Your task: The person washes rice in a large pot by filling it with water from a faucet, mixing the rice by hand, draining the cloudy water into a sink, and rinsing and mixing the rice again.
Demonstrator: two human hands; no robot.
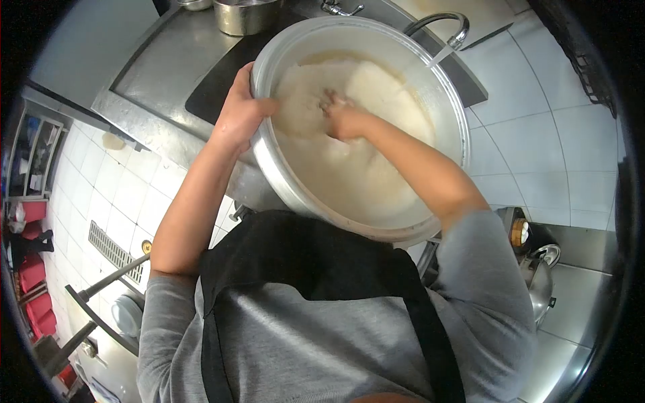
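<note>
A large round metal pot point(272, 158) takes up the middle of the head view, tilted toward me at the sink. In it lies a pale, grainy mass that looks like rice point(383, 91), under cloudy whitish water point(363, 191). My left hand point(243, 111) grips the pot's left rim, thumb over the edge and fingers on the outside. My right hand point(344, 117) reaches into the pot, dipping into the water at the rice. Its fingers look apart, though the water partly hides them. From a curved tap point(458, 41), a stream of water runs into the pot's upper right.
A steel counter point(161, 64) extends left, with a smaller metal pot point(245, 17) at its back. White wall tiles point(531, 127) lie to the right, beside a metal lidded vessel point(537, 285). Lower left are a floor drain point(111, 248) and a metal-framed rack point(84, 295).
</note>
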